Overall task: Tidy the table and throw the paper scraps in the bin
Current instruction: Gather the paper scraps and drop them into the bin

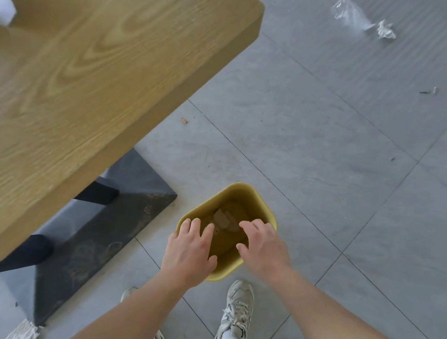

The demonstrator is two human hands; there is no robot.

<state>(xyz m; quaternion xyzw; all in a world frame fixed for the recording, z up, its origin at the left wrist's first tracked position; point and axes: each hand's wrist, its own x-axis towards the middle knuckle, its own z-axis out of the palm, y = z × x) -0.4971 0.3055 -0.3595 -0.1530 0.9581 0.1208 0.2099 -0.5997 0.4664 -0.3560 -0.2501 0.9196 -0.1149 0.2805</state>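
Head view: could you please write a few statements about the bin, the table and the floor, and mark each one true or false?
1. The bin stands on the floor beside the table. True.
2. The bin is empty. False: a paper scrap lies inside it.
3. The left hand and the right hand are above the bin and hold nothing. True.
4. The floor has no litter. False: a crumpled scrap lies on it, with more nearby.
5. White paper lies on the table. True.
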